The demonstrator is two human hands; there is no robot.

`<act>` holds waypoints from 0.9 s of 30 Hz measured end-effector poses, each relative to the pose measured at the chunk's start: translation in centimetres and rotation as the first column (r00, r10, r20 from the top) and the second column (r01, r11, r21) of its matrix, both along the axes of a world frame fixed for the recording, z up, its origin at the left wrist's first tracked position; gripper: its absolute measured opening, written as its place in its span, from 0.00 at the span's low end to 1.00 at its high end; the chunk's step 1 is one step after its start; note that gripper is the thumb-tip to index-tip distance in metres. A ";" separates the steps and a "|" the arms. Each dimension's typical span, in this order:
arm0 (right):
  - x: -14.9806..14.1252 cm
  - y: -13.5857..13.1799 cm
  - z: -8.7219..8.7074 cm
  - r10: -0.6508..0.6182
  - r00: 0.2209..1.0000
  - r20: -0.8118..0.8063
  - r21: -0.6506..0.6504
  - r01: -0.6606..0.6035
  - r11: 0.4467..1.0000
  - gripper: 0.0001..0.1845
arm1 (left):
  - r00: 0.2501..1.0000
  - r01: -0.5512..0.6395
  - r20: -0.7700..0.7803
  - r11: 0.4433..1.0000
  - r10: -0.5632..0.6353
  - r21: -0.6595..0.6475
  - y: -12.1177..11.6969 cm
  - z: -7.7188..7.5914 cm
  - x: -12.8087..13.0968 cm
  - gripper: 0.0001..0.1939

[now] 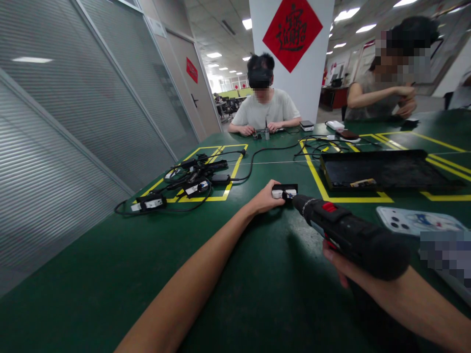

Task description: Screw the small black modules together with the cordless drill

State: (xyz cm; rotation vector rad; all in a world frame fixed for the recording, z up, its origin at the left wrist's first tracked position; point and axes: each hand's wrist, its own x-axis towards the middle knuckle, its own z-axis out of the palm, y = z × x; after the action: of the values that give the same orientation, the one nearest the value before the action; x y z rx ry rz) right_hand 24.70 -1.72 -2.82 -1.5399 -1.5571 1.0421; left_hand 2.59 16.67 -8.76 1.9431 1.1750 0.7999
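Observation:
My left hand [267,198] is closed on a small black-and-white device [285,192], gripping its left end on the green table. A black cordless drill [349,235] with a red switch is in my right hand [340,264], whose fingers wrap round its handle. The drill's chuck points left and forward at the right end of the device. Whether the bit touches it I cannot tell. The lower part of the drill is hidden behind my forearm and in shadow.
A pile of black cables and adapters [198,176] lies at the left inside yellow tape. To the right are a black tray [379,169] holding a small part and a phone [419,220]. Two people work across the table [110,274]; a cable [272,148] runs between the taped areas.

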 end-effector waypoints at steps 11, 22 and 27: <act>-0.1 -0.1 0.6 -0.019 1.000 -0.008 -0.041 0.019 0.999 0.30 | 1.000 -0.014 -0.002 1.000 0.014 -0.017 -0.1 0.1 0.1 0.26; 0.2 -0.4 2.2 0.037 0.999 0.007 -0.047 -0.036 0.998 0.27 | 0.999 -0.018 0.045 0.999 0.020 -0.044 0.0 -0.1 0.3 0.23; 0.4 -0.4 2.2 0.060 0.997 0.041 -0.023 -0.059 0.998 0.30 | 0.998 -0.007 0.060 0.998 0.011 -0.068 0.0 0.0 0.1 0.27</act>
State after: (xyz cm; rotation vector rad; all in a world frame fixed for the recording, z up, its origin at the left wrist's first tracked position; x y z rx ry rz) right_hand 25.06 -2.12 -0.66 -1.5473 -1.6346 1.0692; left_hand 2.69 16.71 -8.79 1.8472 1.1607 0.8070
